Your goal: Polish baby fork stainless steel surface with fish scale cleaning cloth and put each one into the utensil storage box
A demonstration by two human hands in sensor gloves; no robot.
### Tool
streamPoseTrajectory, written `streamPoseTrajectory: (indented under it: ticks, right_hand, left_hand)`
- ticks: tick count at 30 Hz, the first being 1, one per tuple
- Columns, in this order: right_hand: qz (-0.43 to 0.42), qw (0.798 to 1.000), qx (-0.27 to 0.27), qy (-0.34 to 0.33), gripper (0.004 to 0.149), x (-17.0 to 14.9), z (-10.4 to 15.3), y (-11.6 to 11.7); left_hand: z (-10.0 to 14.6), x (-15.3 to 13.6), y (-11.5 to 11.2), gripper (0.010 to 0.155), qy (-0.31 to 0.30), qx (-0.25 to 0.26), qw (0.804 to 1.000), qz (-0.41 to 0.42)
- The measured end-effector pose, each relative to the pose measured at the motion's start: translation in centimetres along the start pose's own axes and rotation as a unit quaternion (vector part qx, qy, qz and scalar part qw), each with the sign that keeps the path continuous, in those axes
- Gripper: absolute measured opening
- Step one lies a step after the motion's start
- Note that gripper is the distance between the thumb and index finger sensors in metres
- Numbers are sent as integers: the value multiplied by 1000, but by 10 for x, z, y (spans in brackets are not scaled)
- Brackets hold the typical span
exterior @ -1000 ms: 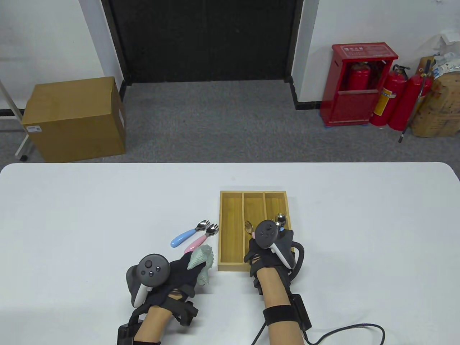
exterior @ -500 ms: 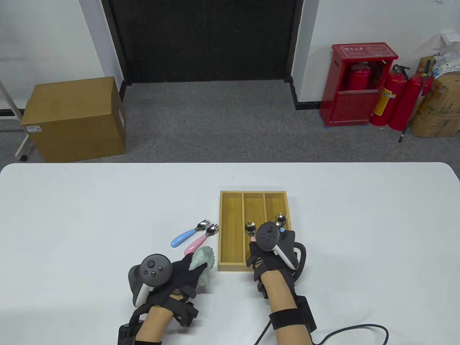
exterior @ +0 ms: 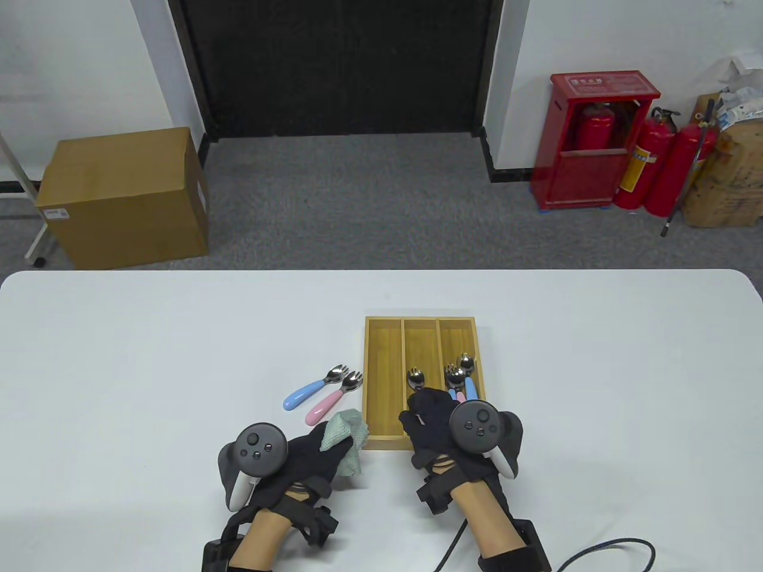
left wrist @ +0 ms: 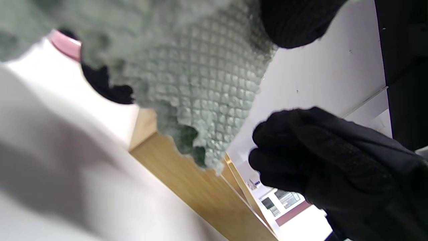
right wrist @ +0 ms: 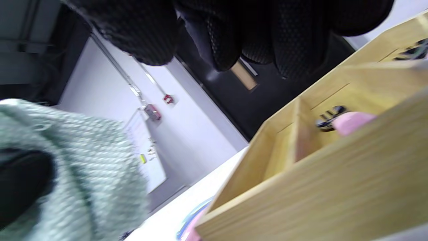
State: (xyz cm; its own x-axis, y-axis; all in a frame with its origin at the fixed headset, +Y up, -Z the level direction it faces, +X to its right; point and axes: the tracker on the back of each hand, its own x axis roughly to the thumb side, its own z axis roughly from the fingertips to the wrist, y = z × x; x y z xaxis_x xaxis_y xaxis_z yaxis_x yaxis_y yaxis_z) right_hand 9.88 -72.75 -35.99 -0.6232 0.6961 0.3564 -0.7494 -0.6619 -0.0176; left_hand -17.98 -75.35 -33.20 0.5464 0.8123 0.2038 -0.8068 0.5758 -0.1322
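Pink-handled fork (exterior: 415,379) now lies in the middle slot of the utensil storage box (exterior: 382,381), let go; two more sit in the right slot. Right hand (exterior: 441,426), over the box a second ago, has drawn back to its near edge, fingers loosely curled, empty. Left hand (exterior: 301,456) still pinches the cloth (exterior: 344,438). Blue fork (exterior: 313,386) and pink fork (exterior: 332,397) wait on the table (exterior: 119,357), unmoved — next pickup likely

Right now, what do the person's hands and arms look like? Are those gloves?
Yes. Both the left hand and the right hand wear black knit gloves. A dark grey round tracker with small buttons and a white handle sits on the back of each hand. The forearms are bare, with black straps and small black boxes. A black cable trails from the right arm.
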Motion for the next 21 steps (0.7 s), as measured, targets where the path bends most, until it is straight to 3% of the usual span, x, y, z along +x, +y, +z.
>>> streamPoseTrajectory:
  ticks: [7, 12, 21]
  right_hand:
    - [-144, 983, 91, -68, 62, 12, 1, 11]
    - [-148, 974, 133, -109, 62, 23, 2, 19]
    - [-170, 964, 163, -120, 48, 31, 4, 26]
  left_hand:
    - [-3, -1, -13, 59, -15, -95, 990, 101]
    - [-5, 2, -27, 66, -54, -198, 964, 171]
    - [-4, -1, -33, 77, -48, -238, 955, 171]
